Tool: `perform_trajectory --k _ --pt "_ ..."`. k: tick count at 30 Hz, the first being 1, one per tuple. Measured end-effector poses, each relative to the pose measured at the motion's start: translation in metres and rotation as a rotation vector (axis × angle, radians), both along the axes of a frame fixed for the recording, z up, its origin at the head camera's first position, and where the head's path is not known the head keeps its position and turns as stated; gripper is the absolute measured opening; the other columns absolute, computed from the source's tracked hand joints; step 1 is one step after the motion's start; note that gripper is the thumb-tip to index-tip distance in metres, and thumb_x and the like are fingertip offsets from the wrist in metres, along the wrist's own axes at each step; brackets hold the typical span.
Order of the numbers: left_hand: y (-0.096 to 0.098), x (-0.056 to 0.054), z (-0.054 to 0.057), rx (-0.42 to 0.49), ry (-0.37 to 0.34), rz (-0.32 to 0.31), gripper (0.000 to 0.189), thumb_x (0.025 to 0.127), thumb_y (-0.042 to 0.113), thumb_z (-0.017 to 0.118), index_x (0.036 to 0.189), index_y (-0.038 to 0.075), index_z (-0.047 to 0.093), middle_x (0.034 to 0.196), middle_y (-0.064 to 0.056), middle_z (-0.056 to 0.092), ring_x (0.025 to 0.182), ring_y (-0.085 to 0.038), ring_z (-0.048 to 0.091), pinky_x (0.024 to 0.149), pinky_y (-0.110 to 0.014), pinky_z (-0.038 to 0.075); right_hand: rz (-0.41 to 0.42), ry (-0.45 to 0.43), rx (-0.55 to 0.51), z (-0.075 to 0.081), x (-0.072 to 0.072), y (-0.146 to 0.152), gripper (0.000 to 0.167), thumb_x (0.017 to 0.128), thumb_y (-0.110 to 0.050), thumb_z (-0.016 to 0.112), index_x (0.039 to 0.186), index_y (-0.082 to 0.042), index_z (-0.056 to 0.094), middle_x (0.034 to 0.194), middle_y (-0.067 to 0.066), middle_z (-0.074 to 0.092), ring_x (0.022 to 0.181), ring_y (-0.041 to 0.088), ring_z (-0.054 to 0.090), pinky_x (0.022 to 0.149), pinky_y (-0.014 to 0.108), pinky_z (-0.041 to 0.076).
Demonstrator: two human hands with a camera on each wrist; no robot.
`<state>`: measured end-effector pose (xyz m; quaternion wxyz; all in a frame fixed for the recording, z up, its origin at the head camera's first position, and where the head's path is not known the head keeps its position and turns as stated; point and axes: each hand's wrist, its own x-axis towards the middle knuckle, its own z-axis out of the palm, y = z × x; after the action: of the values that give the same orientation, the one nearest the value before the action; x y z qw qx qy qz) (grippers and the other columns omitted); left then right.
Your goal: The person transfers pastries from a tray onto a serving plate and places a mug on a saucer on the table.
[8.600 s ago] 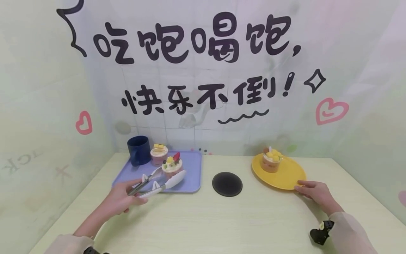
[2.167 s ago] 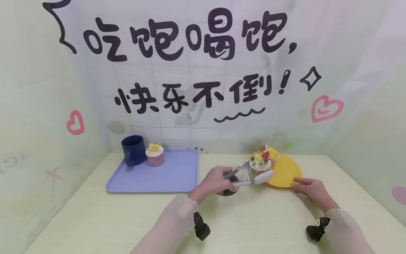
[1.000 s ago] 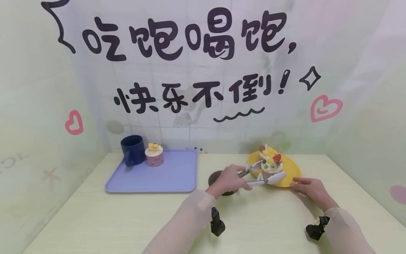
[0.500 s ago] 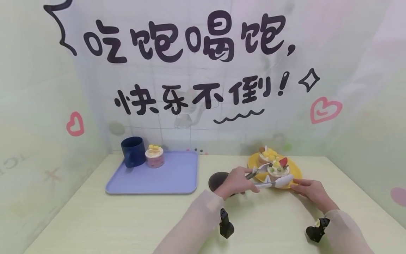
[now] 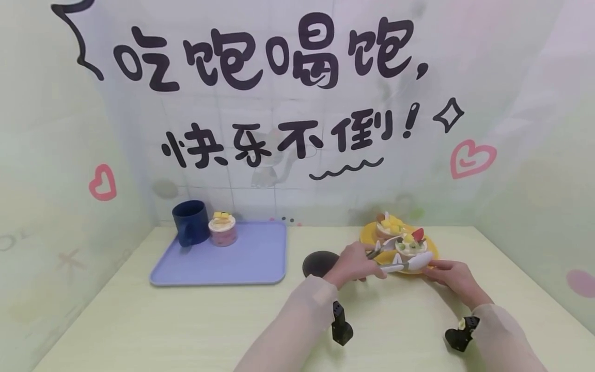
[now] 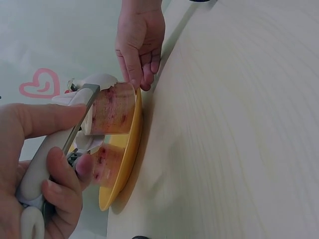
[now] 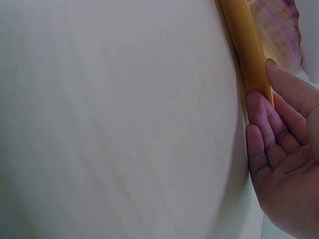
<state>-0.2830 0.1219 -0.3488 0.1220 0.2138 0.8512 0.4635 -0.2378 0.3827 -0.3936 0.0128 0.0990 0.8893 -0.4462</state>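
My left hand [image 5: 358, 262] grips white-tipped metal tongs [image 5: 420, 261], whose two arms lie on either side of a dessert cup [image 5: 411, 249] topped with cream, strawberry and fruit pieces. In the left wrist view this clear cup [image 6: 113, 112] shows a pink cake side and stands right at the floor of the yellow plate [image 6: 134, 144]. My right hand [image 5: 453, 279] pinches the plate's near right rim, thumb above and fingers below, as the right wrist view shows at the yellow rim [image 7: 249, 45]. A second dessert cup [image 5: 389, 227] with yellow fruit cubes sits behind on the plate.
On the left lies a lavender tray [image 5: 241, 263], bearing a dark blue mug [image 5: 191, 222] and another pink dessert cup [image 5: 223, 232]. A black round disc [image 5: 319, 263] lies mid-table, partly covered by my left hand. A printed wall sheet [image 5: 288, 201] borders the back.
The strawberry-topped cup has travelled in the tongs from the lavender tray to the yellow plate, lately shifting slightly right and down. My right hand has stayed at the plate's rim.
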Motion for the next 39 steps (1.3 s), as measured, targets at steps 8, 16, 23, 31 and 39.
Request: perform_trajectory --k 8,16,23,31,39 --pt "0.009 -0.002 0.003 -0.010 -0.018 0.018 0.067 0.059 0.018 0.082 0.122 0.014 0.059 0.078 0.001 0.055 0.044 -0.015 0.051 0.044 -0.026 0.044 0.004 0.009 0.007 0.000 0.000 0.001 0.063 0.085 -0.039 0.063 0.126 0.007 0.049 0.109 0.016 0.063 0.099 0.023 0.057 0.084 0.040 0.046" --pt "0.016 -0.002 0.008 0.031 -0.032 0.031 0.057 0.060 0.015 0.082 0.114 0.015 0.065 0.072 -0.001 0.054 0.043 -0.014 0.047 0.043 -0.027 0.043 -0.024 -0.001 -0.015 0.001 -0.001 0.001 0.065 0.084 -0.037 0.065 0.126 0.010 0.047 0.109 0.018 0.062 0.098 0.023 0.058 0.082 0.039 0.048" --pt "0.020 -0.002 0.011 0.051 -0.030 0.028 0.045 0.060 0.012 0.080 0.103 0.019 0.067 0.074 -0.001 0.055 0.046 -0.015 0.048 0.053 -0.035 0.050 -0.037 0.003 -0.016 0.002 -0.001 0.000 0.062 0.084 -0.034 0.065 0.126 0.008 0.047 0.107 0.016 0.064 0.091 0.015 0.059 0.076 0.030 0.049" --pt "0.025 -0.005 0.010 0.045 -0.011 0.047 0.045 0.060 0.011 0.080 0.103 0.014 0.067 0.072 0.000 0.055 0.047 -0.015 0.049 0.055 -0.036 0.052 -0.030 -0.002 -0.014 0.004 -0.001 -0.002 0.065 0.083 -0.036 0.066 0.127 0.008 0.045 0.108 0.017 0.063 0.090 0.015 0.058 0.077 0.029 0.048" --pt "0.033 -0.010 0.009 0.039 0.012 0.051 0.035 0.061 0.011 0.080 0.093 0.011 0.067 0.067 0.000 0.054 0.043 -0.013 0.046 0.045 -0.028 0.046 -0.026 -0.003 -0.016 0.005 0.000 -0.003 0.065 0.084 -0.034 0.066 0.127 0.009 0.045 0.107 0.016 0.064 0.091 0.017 0.058 0.079 0.032 0.048"
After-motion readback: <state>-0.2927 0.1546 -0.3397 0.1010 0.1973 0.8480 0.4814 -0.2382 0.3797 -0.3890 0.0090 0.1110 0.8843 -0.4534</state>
